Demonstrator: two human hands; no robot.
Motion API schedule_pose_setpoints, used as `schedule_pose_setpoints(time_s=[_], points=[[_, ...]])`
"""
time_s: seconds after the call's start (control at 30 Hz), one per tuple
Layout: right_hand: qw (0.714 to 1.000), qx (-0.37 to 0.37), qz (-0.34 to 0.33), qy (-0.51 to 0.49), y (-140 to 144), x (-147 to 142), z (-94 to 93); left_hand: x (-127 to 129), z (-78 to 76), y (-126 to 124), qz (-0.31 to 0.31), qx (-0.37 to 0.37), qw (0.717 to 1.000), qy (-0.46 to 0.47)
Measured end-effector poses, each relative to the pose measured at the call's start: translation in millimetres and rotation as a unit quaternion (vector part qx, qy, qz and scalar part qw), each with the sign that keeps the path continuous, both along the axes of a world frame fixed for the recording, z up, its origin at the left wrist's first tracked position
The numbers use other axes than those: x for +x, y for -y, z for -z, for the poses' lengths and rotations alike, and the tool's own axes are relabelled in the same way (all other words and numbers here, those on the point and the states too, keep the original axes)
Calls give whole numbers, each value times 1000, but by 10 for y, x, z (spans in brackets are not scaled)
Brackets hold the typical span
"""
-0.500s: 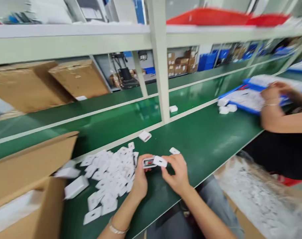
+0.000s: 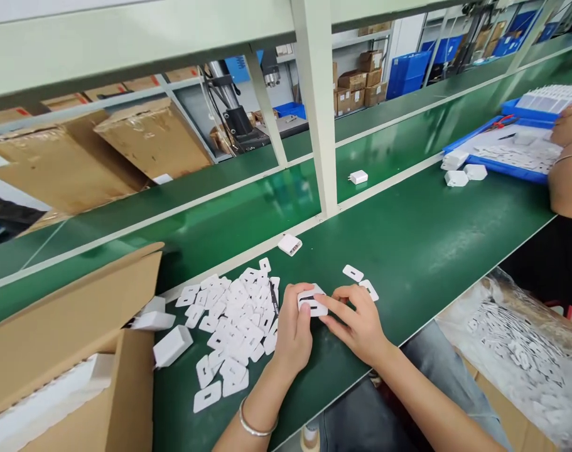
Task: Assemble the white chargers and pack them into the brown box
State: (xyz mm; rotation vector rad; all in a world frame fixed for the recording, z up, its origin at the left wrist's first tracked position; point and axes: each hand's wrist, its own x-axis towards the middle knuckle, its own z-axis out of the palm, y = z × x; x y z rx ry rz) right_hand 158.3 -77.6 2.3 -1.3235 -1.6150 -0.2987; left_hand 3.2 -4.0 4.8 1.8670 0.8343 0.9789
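1 white casing (image 2: 316,308), located over the green bench (image 2: 431,251), clamped between thumb and fingers of the left hand (image 2: 292,336), with the right hand (image 2: 361,323) touching it, index finger and thumb apart, beside heaped white plates (image 2: 236,320).

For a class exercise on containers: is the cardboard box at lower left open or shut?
Open. The box has a flap folded back, and white contents show inside.
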Motion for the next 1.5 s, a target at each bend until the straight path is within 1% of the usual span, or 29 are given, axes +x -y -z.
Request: schedule_pose_setpoints(time_s=[0.17, 0.27, 0.33, 0.43, 0.5, 0.57, 0.63, 0.7, 0.77, 0.87, 0.93, 1.0, 1.07, 1.13, 1.2, 1.27, 1.37, 1.5], points=[[1000, -18, -13, -15, 12, 15, -3, 93, -1, 21, 22, 15, 999, 20], [999, -39, -27, -24, -11, 20, -10, 103, -2, 14, 13, 18, 999, 37], [998, -37, -47, -12, -67, 31, -61, 81, -22, -14, 2, 23, 998, 53], [994, -34, -101, 24, -253, 34, -227, 9, -81, -104, -32, 27, 995, 94], [986, -58, -156, 24, -438, 3, -358, -58, -122, -190, -67, 22, 989, 129], [971, -105, -213, -15, -640, -60, -458, -129, -149, -283, -101, 15, 982, 160], [944, -171, -267, -91, -831, -136, -503, -190, -160, -371, -126, 9, 975, 182], [903, -241, -315, -164, -992, -199, -486, -224, -154, -443, -136, 11, 972, 193], [865, -296, -347, -207, -1104, -229, -415, -224, -130, -489, -130, 4, 972, 198], [833, -339, -352, -260, -1149, -214, -250, -197, -67, -493, -99, -41, 976, 192], [822, -348, -347, -287, -1121, -186, -157, -196, -26, -470, -73, -51, 982, 169], [816, -349, -350, -302, -1106, -154, -107, -210, -4, -461, -55, -39, 988, 139], [807, -354, -356, -311, -1130, -118, -89, -225, -1, -473, -47, -44, 991, 117], [799, -364, -358, -319, -1164, -92, -82, -238, -12, -484, -44, -74, 991, 106], [795, -369, -355, -324, -1180, -86, -79, -254, -28, -481, -37, -99, 990, 96], [795, -368, -356, -324, -1176, -98, -76, -271, -38, -470, -36, -104, 990, 93], [793, -367, -362, -325, -1165, -119, -80, -283, -27, -461, -51, -76, 991, 98], [778, -374, -378, -335, -1159, -132, -108, -271, 6, -460, -73, -20, 994, 76]])
